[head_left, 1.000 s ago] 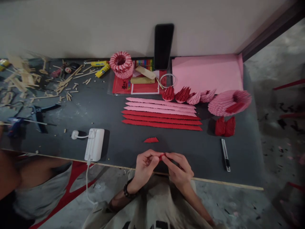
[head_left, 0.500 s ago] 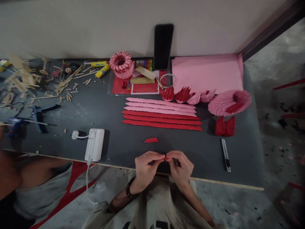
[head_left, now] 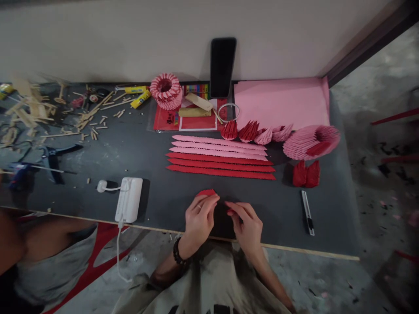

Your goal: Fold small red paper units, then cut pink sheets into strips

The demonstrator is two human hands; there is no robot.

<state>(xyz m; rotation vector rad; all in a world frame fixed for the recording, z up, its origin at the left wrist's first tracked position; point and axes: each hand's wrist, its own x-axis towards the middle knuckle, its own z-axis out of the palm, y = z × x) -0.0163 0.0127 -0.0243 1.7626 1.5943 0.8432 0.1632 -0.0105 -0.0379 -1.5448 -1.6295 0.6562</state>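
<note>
My right hand is closed in a pinch on a small red folded paper piece, mostly covered by the fingers. To its left, my left hand has its fingers bent and close together, right against the near side of a short red zigzag-edged paper strip. Whatever lies between those fingers is hidden. Beyond both hands lie several long red paper strips and pink paper strips, side by side with pointed ends.
A utility knife lies right, below red folded paper pieces and a pink folded-paper ring. Left stands a white power bank with a cable. A phone leans on the wall. At far left are wood sticks and a seated person's leg.
My hands have parted. The left has moved up and left to the short red strip, while the right keeps the small red paper piece.
</note>
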